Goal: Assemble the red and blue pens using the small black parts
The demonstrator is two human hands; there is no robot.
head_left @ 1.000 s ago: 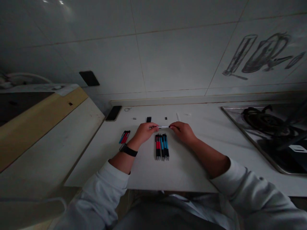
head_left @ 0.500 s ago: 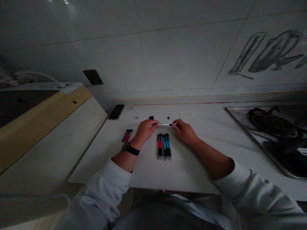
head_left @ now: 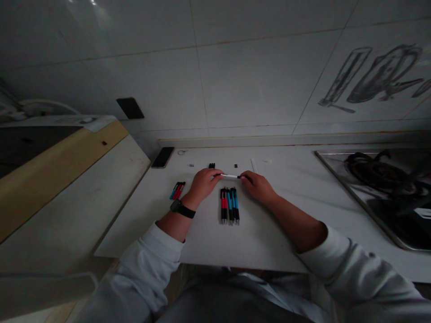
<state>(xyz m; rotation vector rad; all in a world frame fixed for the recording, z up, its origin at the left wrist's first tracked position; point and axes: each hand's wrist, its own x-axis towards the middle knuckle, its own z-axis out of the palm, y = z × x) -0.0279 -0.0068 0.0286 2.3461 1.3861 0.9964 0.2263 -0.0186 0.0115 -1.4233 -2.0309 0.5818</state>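
Observation:
Both of my hands hold one slim white pen with black ends (head_left: 230, 176), level above the counter. My left hand (head_left: 204, 181), with a black watch on its wrist, pinches the left end. On the right end my right hand (head_left: 256, 183) is closed, its fingertips covering the tip. Just below the pen lies a row of assembled red and blue pens (head_left: 229, 206) with black grips. Several loose red and blue pen barrels (head_left: 177, 190) rest left of my left wrist. Small black parts (head_left: 212, 165) sit behind the left hand.
Along the back of the white counter (head_left: 269, 242) are a phone (head_left: 163, 157), tiny metal springs (head_left: 191, 165), a small black piece (head_left: 236, 166) and a thin white stick (head_left: 253, 165). A gas stove (head_left: 380, 193) stands at right, a white-sided cabinet (head_left: 77, 188) at left.
My right hand has shifted very slightly left and down, and its fingers cover the pen's right end more fully. The left hand keeps its grip.

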